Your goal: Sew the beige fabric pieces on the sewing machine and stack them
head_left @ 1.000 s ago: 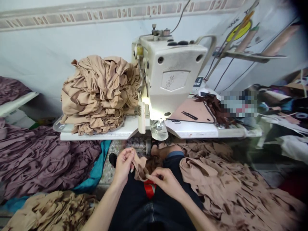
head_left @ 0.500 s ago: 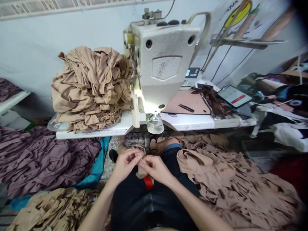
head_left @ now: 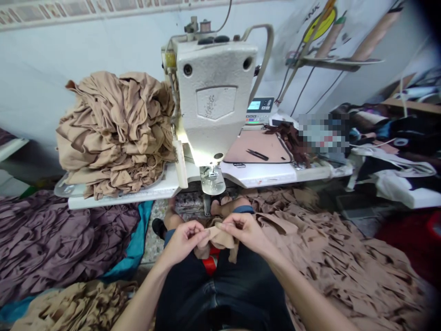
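Above my lap, a small tan fabric piece [head_left: 223, 239] hangs between my two hands. My left hand [head_left: 188, 239] pinches one end of its edge between thumb and fingers. At the other end, my right hand [head_left: 243, 230] grips the same edge, so a short strip stretches between the fingertips. The rest of the cloth droops in folds below. Something red [head_left: 210, 263] shows beneath it, between my thighs. Just beyond my hands stands the sewing machine [head_left: 215, 101], its lamp lit over the needle area.
A tall heap of tan fabric [head_left: 117, 128] sits left of the machine on the white table [head_left: 262, 177]. Thread snips [head_left: 257, 154] lie on a pink mat [head_left: 241, 142]. Purple fabric [head_left: 69, 239] is piled at lower left, and more tan pieces [head_left: 344, 266] spread at right.
My hands have moved apart, drawing the cloth's edge out between them, where they were close together before. The view has shifted slightly to the right.
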### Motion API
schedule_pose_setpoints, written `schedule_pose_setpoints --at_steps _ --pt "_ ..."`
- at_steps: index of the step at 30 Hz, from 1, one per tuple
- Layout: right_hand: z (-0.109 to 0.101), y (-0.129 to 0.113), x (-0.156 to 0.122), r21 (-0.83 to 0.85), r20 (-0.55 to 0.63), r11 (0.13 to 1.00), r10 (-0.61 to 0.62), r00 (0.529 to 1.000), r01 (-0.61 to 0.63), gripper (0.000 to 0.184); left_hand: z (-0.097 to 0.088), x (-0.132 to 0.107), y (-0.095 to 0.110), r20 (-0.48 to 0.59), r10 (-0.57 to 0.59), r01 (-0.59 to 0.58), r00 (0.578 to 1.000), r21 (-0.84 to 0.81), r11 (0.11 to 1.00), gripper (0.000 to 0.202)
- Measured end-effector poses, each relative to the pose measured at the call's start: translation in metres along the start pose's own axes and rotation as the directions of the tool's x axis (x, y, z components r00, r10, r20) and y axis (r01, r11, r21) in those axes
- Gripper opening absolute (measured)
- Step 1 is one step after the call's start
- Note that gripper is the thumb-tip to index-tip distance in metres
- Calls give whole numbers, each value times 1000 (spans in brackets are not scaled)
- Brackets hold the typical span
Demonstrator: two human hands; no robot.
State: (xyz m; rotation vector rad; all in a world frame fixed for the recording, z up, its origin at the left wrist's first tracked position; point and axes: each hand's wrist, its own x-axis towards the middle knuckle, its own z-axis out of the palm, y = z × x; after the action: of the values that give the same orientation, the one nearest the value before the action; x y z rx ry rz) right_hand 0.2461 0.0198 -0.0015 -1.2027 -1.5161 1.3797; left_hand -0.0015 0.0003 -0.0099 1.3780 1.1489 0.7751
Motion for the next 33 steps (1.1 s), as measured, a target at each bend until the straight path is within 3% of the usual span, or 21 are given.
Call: schedule_pose_setpoints --at_steps 4,10,15,18,21,27,33 --pt "-2 -16 -5 -52 -99 998 -40 994 35 42 -7 1 9 -77 115 -106 990 116 988 31" --pt "0 -51 -9 -296 -196 927 -293 936 228 35 -21 5 37 -63 366 -321 928 357 877 26" --pt "0 -63 -2 -334 -302 889 -416 858 314 28 -23 12 56 -103 388 -334 916 336 880 26" --pt "-1 -68 8 -275 -361 918 -375 854 287 30 -22 20 65 -119 336 -302 934 236 924 30" --pt "-5 -70 21 -184 -385 958 -276 881 220 34 -23 30 73 -138 288 -266 948 157 951 31" --pt "-15 -67 42 23 -402 987 -137 906 159 39 -19 47 91 -249 170 -165 953 39 985 30" --pt "-21 -61 55 120 -443 974 -121 888 193 39 -14 64 104 -394 202 -203 897 40 978 29"
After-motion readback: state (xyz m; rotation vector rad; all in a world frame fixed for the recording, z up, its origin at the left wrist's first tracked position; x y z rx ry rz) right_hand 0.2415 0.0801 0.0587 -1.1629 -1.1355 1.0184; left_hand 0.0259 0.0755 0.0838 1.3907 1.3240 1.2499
